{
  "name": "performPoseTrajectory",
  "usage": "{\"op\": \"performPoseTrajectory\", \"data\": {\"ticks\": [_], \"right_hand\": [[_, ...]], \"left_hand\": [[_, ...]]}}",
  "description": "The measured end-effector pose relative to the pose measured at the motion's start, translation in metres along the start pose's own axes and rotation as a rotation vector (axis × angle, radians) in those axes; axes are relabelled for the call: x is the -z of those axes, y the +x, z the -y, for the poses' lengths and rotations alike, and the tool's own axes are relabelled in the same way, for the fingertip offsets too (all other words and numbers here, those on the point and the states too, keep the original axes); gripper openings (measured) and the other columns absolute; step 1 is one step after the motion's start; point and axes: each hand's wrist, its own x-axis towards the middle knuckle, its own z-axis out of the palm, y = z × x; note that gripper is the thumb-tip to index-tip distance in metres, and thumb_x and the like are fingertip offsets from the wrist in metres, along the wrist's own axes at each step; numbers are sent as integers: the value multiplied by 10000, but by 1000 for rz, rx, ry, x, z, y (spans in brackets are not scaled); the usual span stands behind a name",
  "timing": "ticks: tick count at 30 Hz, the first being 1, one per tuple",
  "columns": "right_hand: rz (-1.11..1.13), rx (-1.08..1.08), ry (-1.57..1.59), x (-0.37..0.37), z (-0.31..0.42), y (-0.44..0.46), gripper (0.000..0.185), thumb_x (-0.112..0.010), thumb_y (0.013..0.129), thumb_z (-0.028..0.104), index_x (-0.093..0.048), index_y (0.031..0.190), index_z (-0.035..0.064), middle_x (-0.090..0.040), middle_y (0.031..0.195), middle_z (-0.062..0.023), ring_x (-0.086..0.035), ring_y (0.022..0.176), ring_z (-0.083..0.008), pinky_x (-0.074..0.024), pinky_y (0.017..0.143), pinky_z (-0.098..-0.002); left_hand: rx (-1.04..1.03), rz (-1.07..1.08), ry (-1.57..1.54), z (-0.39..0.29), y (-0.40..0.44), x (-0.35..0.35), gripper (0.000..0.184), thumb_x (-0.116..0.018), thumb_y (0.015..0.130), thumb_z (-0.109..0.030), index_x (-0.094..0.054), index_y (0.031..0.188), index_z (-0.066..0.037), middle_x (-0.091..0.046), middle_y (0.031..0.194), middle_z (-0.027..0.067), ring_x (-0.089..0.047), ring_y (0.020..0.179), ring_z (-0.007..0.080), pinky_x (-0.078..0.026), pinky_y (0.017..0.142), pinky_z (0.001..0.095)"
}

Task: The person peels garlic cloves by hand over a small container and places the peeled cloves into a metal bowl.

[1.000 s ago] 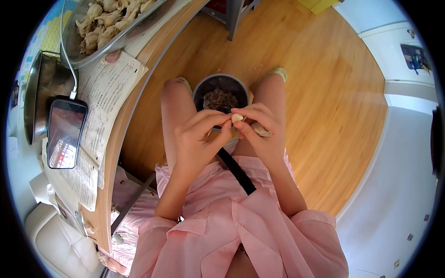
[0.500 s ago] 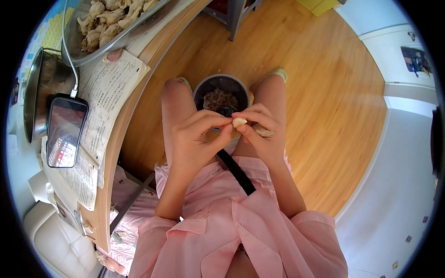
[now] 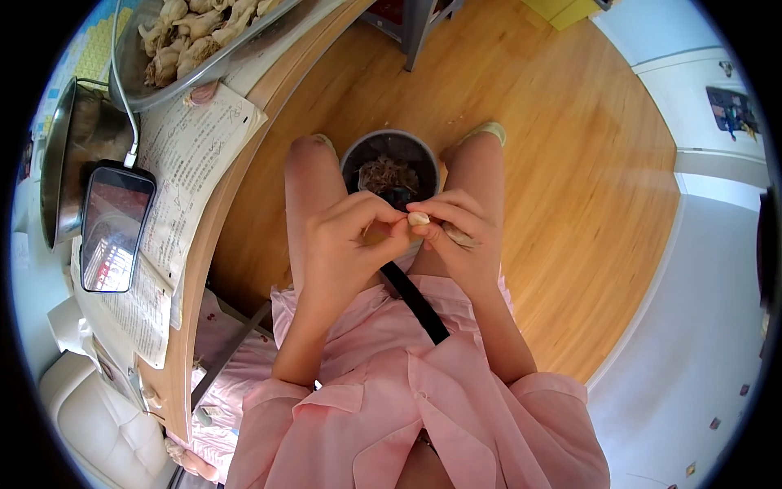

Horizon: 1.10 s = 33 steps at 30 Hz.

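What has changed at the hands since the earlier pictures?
The small, cream-coloured garlic clove has shifted slightly toward the person's body and turned at the fingertips. Nothing visibly taken up or released. Unchanged: the bare right hand holds the clove and a whitish, garlic-like piece; the bare left hand is close against the clove; the round grey bin stands between the legs.

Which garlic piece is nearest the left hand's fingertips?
The pale clove at the fingertips of the right hand; the pinkish piece lies by the tray, and the bulbs are inside it.

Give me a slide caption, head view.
Right hand holds a garlic clove, left hand at its edge, near a bin.
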Motion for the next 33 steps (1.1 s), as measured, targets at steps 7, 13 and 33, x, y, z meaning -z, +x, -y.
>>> {"op": "performPoseTrajectory", "data": {"ticks": [7, 13, 33], "right_hand": [[-60, -233, 369, -2, 5, 0, 200, -598, 824, -25, -591, 1024, -37, -626, 896, -84, -578, 651, -82, -464, 523, -183], [-32, -209, 303, 0, 7, -1, 186, -603, 814, -25, -593, 1000, -37, -638, 897, -84, -591, 597, -81, -459, 482, -172], [36, -151, -8, 6, 1, 7, 177, -670, 791, 65, -650, 954, -3, -659, 862, -87, -621, 674, -97, -495, 572, -209]], "left_hand": [[-68, -88, -106, -2, 0, -4, 141, -671, 691, 34, -664, 827, 0, -639, 779, 70, -614, 683, 140, -475, 618, 228], [-229, -141, 185, 3, -1, -6, 195, -690, 704, 20, -660, 894, -18, -614, 785, 53, -587, 617, 133, -471, 518, 235], [-323, -100, 473, 13, 3, -11, 131, -667, 625, -13, -571, 699, -62, -480, 637, 30, -524, 563, 173, -434, 482, 284]]}}
